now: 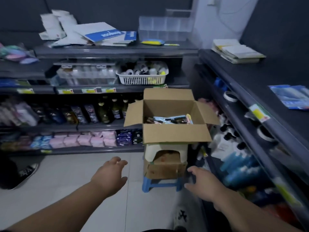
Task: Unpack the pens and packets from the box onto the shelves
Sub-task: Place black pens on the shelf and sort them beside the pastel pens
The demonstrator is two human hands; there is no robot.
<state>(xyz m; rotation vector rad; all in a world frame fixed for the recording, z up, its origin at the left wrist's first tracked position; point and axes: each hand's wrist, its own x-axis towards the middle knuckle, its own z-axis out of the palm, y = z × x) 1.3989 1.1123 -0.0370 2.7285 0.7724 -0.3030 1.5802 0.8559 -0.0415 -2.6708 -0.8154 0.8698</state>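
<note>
- Behind, dark shelves (117,51) carry stock; one bottle (89,113) reads "CLEAR"; other labels blur.
- Open cardboard box (175,133), flaps spread, sits on a pale stool (150,152) stacked over a blue stool (160,185).
- Pens and packets (168,118) lie inside on its floor, long axes roughly left–right.
- Left hand (108,174) and right hand (204,183): fingers spread, holding nothing, near the stools.
</note>
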